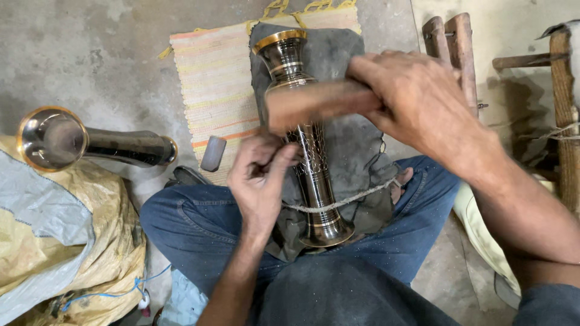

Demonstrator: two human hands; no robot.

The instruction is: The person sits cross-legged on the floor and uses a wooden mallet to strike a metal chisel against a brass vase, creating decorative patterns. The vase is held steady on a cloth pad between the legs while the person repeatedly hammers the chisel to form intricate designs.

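Left hand (261, 175) pinches a small tool on the vase (308, 151); right hand (417, 102) grips a mallet (314, 104) above the vase; a mis-strike could dent it

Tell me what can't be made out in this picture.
Head view only:
- Wooden mallet: motion-blurred; its handle is hidden in the right hand.
- Tool in the left hand: fingers cover it.
- Engraved brass vase: pattern too small; middle behind mallet.
- Second vase: base end hidden by yellow sack.

one head-worn view — looking steeply down, close over the lap and floor (90, 48).
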